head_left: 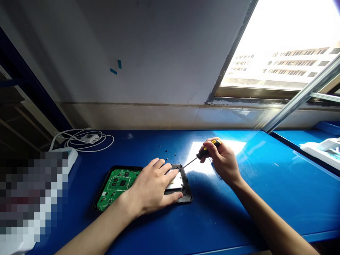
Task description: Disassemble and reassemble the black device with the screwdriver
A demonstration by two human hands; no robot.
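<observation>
Two hands, one left hand (156, 183) and one right hand (223, 159), and one screwdriver (201, 154) appear to the right of a single green board (119, 182). Four small screws (166, 151) dot the area beyond the board and to its right. One charger (90, 138) sits behind the board's left end, two tapes (113, 71) show high behind the board, and one window (265, 35) glares farther right.

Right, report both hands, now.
Left hand: open, fingers spread, laid on the black casing.
Right hand: closed, holding the yellow-and-black screwdriver.
</observation>
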